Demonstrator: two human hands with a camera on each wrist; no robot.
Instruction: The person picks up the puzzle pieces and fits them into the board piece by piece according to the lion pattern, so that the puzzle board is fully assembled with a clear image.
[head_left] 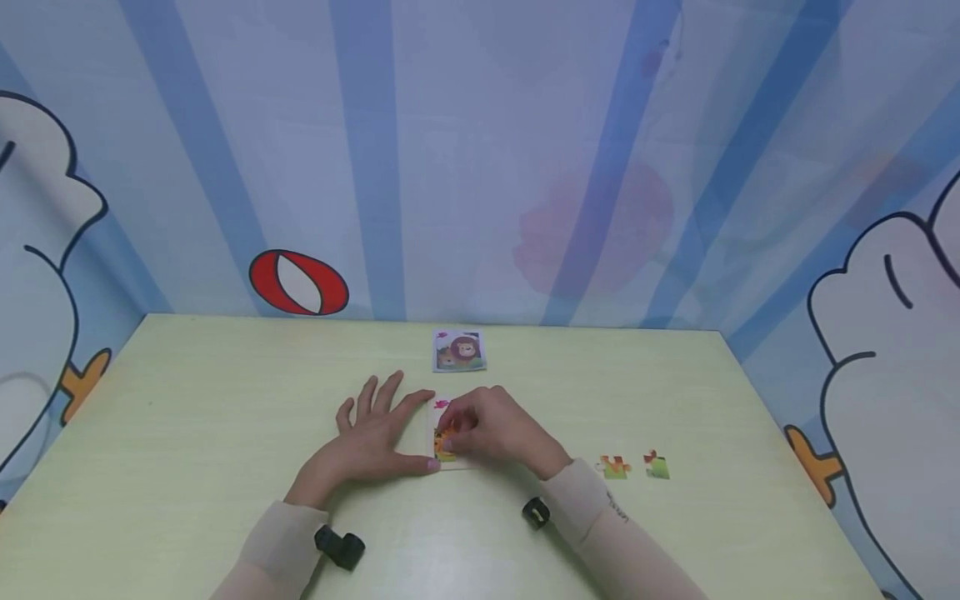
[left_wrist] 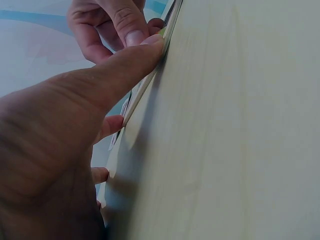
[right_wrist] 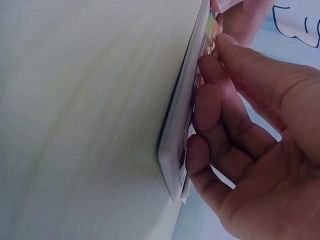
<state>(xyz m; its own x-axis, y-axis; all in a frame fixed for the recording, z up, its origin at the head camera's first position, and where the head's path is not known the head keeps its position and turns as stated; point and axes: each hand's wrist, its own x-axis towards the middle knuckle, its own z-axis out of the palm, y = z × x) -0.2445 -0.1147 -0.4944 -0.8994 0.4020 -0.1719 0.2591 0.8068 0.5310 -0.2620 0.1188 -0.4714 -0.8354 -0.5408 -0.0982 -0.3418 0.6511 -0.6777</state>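
Observation:
A small white-edged puzzle board (head_left: 450,467) lies on the table between the hands, partly hidden by the right hand. Its picture shows some pink at the top and an orange animal lower down. My left hand (head_left: 367,444) spreads its fingers at the board's left side, with the thumb on the lower left corner and the index fingertip at the upper left. Over the board, my right hand (head_left: 497,427) bends its fingers and pinches a jigsaw piece (right_wrist: 211,29) of green and orange against the surface. The fingers hide most of that piece.
Two loose jigsaw pieces, an orange-green one (head_left: 615,468) and a green-red one (head_left: 657,465), lie to the right of the right forearm. A lion picture card (head_left: 459,351) lies beyond the board. A printed cloth backdrop (head_left: 465,167) rises behind the pale table (head_left: 225,400).

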